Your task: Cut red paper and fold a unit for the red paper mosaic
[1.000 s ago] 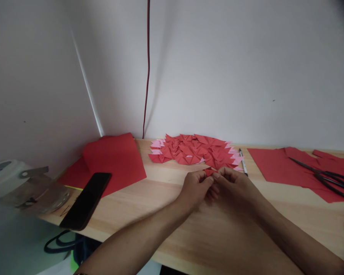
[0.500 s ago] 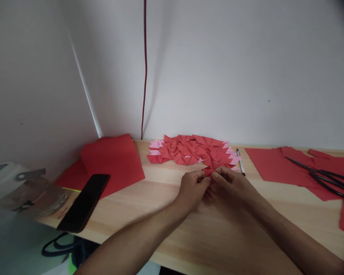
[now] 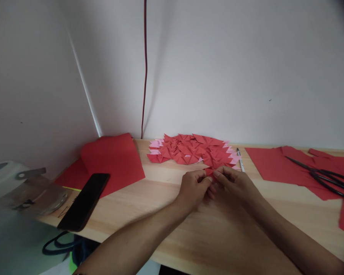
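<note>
Between my two hands is a small folded piece of red paper, largely covered by the fingers. My left hand pinches its left side between thumb and fingers. On the other side, my right hand is closed on it the same way, thumb tip close to the left thumb. Just beyond the hands lies a pile of folded red paper pieces, with pink pointed pieces showing at its ends. A marker pen rests beside the pile, behind my right hand.
Red paper sheets lie at the left, partly under a black phone. A clear jar with a white lid stands at the left edge. Black scissors lie on more red paper at the right. A wall rises behind the wooden table.
Both hands keep their hold on the red paper. My right hand has shifted very slightly and now covers the near end of the marker pen.
</note>
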{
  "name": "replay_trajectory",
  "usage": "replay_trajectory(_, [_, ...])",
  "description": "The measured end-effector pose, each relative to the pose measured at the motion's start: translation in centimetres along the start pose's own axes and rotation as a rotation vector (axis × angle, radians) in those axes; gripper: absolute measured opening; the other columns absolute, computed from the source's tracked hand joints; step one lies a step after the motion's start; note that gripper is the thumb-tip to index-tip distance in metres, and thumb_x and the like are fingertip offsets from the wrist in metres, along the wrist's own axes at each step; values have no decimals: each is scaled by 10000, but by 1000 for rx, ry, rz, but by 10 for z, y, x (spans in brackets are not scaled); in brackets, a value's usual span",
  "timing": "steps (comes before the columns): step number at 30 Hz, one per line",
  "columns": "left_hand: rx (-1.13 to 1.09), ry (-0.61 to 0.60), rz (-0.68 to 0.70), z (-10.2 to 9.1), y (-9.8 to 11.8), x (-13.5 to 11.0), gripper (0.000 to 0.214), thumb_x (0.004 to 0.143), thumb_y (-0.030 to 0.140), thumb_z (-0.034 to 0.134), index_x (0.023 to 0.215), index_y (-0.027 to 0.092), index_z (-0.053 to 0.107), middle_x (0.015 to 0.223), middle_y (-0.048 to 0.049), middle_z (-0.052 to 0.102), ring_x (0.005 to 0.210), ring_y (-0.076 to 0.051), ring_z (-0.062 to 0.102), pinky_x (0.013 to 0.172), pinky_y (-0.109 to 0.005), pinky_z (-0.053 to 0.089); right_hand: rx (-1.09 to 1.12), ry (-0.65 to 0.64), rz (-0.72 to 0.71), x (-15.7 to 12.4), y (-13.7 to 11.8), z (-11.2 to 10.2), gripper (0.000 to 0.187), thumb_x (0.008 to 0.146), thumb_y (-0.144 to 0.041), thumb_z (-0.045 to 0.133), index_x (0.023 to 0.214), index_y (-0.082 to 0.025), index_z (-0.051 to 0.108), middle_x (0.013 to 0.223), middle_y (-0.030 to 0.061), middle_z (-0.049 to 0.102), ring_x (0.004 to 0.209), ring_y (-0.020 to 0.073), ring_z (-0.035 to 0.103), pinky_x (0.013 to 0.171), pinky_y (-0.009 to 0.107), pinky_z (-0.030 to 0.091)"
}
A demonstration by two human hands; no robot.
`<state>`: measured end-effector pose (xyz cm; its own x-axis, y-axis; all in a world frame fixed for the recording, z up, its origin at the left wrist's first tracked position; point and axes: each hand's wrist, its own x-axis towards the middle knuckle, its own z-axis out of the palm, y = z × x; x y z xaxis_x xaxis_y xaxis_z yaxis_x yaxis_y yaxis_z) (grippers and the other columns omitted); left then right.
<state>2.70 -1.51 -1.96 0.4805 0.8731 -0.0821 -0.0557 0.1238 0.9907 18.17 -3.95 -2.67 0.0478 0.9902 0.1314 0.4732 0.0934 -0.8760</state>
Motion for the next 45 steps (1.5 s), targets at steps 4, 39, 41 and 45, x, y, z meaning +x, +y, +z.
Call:
replay_trajectory(4, [24,22,-9,-1,-3,1,198,759,221,526,580,163,463,534,-3,578,394,-109,536,381,-207,413,4,-16,12,1,1,0,359,856,-506,488,659,-209,531,578,-13,515,553,135,465,517,258,368])
replay_trajectory(39, [147,-13,70,-5,-4,1,200,759,232,510,571,173,471,509,22,545,414,-100,500,426,-200,372,175,-88,72,0,-5,-2,436,835,-565,506,609,-193,511,574,-19,502,545,117,458,524,249,348])
replay_trajectory(41, [158,-10,71,-6,-5,1,209,760,233,510,564,173,469,500,22,540,409,-100,495,424,-202,369,176,-118,103,0,-2,-2,442,848,-571,480,618,-195,508,571,-18,513,531,116,458,515,250,343])
replay_trajectory(45, [210,12,104,-8,-9,2,218,765,234,508,558,170,485,493,20,531,420,-101,499,436,-200,372,136,-113,88,1,2,-3,393,826,-543,541,645,-196,509,553,-28,509,531,114,446,512,245,321])
